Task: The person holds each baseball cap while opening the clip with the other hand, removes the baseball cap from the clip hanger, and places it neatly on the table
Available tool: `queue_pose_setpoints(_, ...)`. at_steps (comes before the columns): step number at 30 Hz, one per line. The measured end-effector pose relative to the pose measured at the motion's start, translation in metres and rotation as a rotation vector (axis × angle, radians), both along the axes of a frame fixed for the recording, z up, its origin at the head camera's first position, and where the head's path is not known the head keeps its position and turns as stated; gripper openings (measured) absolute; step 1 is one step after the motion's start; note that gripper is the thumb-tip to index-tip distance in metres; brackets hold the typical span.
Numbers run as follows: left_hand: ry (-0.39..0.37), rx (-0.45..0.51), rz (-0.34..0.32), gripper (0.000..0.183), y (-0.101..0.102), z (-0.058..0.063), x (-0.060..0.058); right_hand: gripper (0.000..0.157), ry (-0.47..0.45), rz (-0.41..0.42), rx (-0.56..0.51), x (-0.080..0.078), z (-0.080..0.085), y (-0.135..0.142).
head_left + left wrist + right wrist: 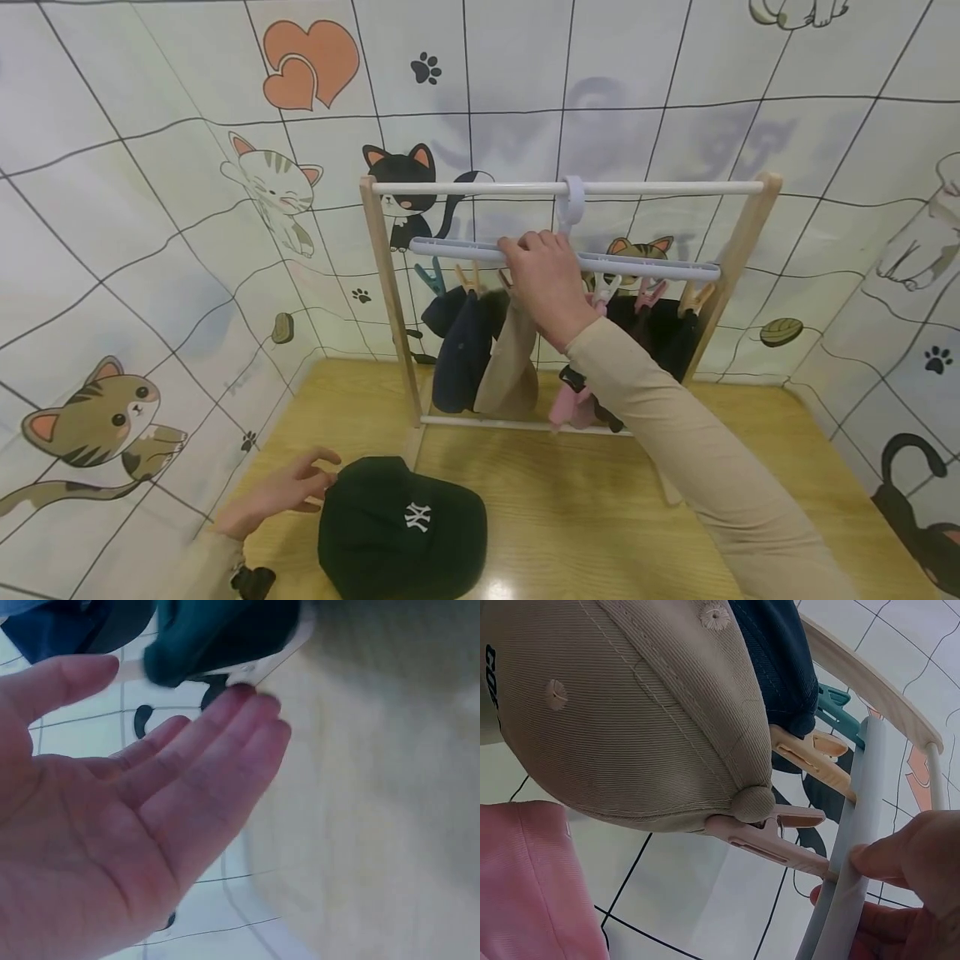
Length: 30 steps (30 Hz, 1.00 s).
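My right hand (546, 283) grips the pale grey-blue bar of a clip hanger (652, 267), thumb and fingers on either side of it in the right wrist view. Its hook (574, 200) hangs over the rack's top rod. Clothespegs line the bar, including a teal peg (840, 712) and a pinkish peg (769, 844). That pinkish peg holds a tan cap (645, 727) by its top button. A navy cap (776, 660) and a pink cap (540, 877) hang nearby. My left hand (281, 496) is held with fingers extended beside a dark green baseball cap (390, 533) with a white logo.
The rack (378, 258) has wooden side posts and white rods, and stands on a wood-grain table (570, 508). Behind and beside it is a cat-patterned wall covering (510, 67). Dark caps (667, 321) hang at the hanger's right end.
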<state>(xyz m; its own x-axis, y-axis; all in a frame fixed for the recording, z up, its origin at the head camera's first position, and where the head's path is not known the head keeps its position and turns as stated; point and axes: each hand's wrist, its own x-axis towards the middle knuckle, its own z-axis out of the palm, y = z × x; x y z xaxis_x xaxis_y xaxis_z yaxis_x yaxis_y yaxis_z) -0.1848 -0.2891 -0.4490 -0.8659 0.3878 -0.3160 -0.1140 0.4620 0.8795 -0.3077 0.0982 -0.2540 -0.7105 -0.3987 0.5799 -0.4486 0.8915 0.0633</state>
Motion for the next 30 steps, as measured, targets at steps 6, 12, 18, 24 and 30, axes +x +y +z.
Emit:
queue_pose_setpoints(6, 0.126, -0.093, -0.014, 0.037, 0.005, 0.026, -0.013, 0.032, 0.011, 0.007, 0.003, 0.001, 0.000, 0.001)
queue_pose_setpoints(12, 0.237, -0.149, -0.023, 0.034, 0.022, 0.048, -0.027, 0.031, 0.002, 0.001, 0.007, 0.000, 0.000, 0.003)
queue_pose_setpoints(18, 0.321, -0.222, -0.065, 0.030, 0.048, 0.060, -0.042, 0.029, 0.003, 0.010, 0.022, 0.001, 0.001, 0.003)
queue_pose_setpoints(24, 0.417, -0.267, -0.115, 0.026, 0.079, 0.072, -0.058, 0.027, -0.010, 0.025, 0.019, 0.003, 0.001, 0.003)
queue_pose_setpoints(30, 0.506, -0.263, -0.173, 0.027, 0.110, 0.087, -0.074, 0.027, -0.013, 0.040, 0.004, 0.003, 0.000, 0.005)
